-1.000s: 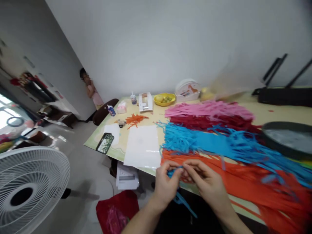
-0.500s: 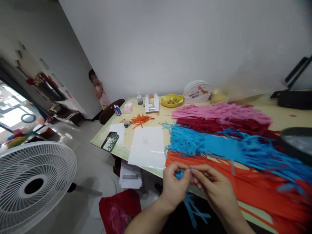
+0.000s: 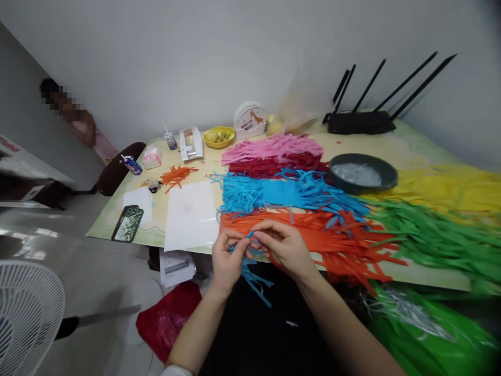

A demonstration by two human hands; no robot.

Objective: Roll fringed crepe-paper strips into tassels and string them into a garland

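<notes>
Still, at the table's near edge, a blue fringed piece was held pinched between the fingertips of the left hand and the right hand, its long axis slanted downward, loose ends pointed lapward. Beyond, green fringe, yellow fringe and a black router were newly revealed more fully by a rightward-swung view, the handwork seemingly little advanced.

Place: I'm in a home
Fruit bowl: beyond my left hand
Fan: left of that hand
</notes>
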